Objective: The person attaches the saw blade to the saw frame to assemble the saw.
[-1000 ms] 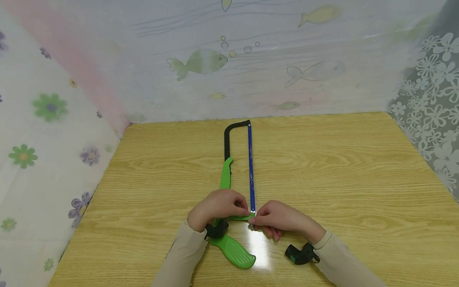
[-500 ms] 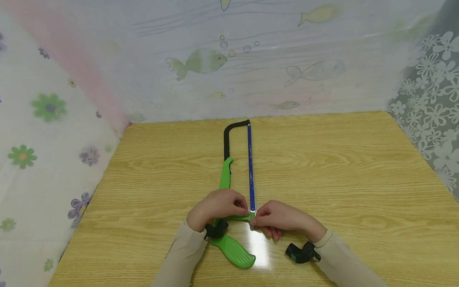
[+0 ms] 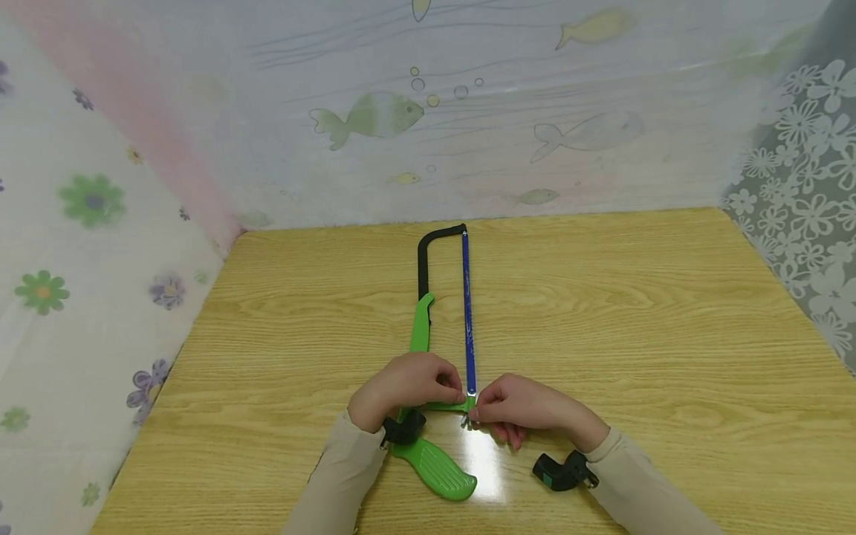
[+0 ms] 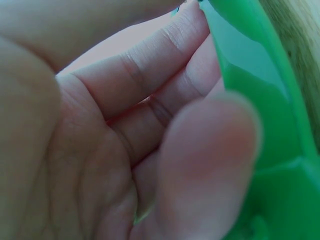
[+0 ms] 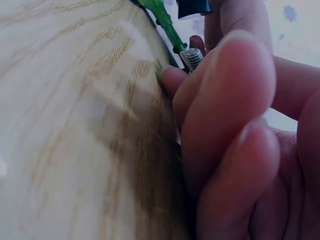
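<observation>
A hacksaw (image 3: pixel 420 327) with a green handle and black front frame lies flat on the table. Its blue blade (image 3: pixel 469 312) runs along the right side, fixed at both ends. My left hand (image 3: pixel 411 380) grips the green frame near the blade's near end; in the left wrist view its curled fingers lie against the green plastic (image 4: pixel 260 60). From the right, my right hand (image 3: pixel 524 403) pinches at a small metal wing nut (image 3: pixel 467 423) below that end. A silver screw thread (image 5: pixel 193 57) shows beyond the right fingers in the right wrist view.
The wooden table (image 3: pixel 635 312) extends on both sides of the saw and meets a fish-patterned wall covering (image 3: pixel 481 148) at the back. A black wrist camera (image 3: pixel 560 472) sits below the right wrist, another (image 3: pixel 405 428) beside the left wrist, over the saw handle.
My right fingertips shift slightly at the wing nut, whose wings now show in a different position. The left hand and the hacksaw stay in place.
</observation>
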Tool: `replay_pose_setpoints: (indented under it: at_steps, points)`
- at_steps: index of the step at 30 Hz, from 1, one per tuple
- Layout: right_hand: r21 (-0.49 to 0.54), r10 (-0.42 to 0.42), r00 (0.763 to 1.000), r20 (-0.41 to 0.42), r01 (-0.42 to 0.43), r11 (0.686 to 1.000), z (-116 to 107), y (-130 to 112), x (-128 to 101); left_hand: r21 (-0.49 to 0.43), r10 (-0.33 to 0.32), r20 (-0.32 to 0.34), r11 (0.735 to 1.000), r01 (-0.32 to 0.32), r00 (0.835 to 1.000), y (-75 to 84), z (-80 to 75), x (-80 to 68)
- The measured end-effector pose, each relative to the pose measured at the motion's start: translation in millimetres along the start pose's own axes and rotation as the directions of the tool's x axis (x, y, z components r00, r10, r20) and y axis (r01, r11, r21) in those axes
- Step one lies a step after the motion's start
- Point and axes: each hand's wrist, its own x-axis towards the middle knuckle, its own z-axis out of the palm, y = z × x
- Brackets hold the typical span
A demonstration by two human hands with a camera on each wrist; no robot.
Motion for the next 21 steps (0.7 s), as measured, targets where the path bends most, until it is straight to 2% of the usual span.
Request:
replay_pose_setpoints:
  at_steps: [9,21]
  points:
    - [-0.006,0.025,1.0,-0.016,-0.025,1.0,0.1,0.3,-0.1,0.041,-0.006,-0.008,0.999,0.007,1.0,1.0,-0.8,0.0]
    - [0.0,0.021,0.999,-0.027,-0.021,1.0,0.9,-0.4,0.1,0.023,-0.002,-0.005,1.0,0.003,1.0,1.6,-1.6,-1.7]
